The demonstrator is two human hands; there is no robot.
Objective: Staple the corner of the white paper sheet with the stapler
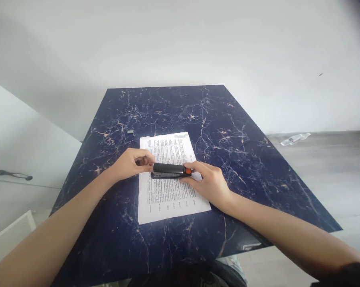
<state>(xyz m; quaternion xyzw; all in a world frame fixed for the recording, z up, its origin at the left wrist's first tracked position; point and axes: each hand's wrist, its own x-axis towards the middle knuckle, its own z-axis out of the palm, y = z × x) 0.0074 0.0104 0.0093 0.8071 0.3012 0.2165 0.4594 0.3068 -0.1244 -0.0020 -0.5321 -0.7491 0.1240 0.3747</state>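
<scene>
A black stapler (169,170) with an orange end lies crosswise over a printed sheet of paper (171,195) on the dark blue marbled table (228,131). My left hand (131,163) curls its fingers around the stapler's left end. My right hand (206,181) grips the right, orange end from the side and below. The stapler appears slightly opened, its metal magazine showing under the black top. A small strip of staples (130,131) lies on the table beyond the paper's upper left corner.
A white wall stands behind the table. A white cabinet with a dark handle (14,174) is at the left. On the grey floor at the right lies a clear plastic wrapper (295,139). The table's near right edge is around (252,246).
</scene>
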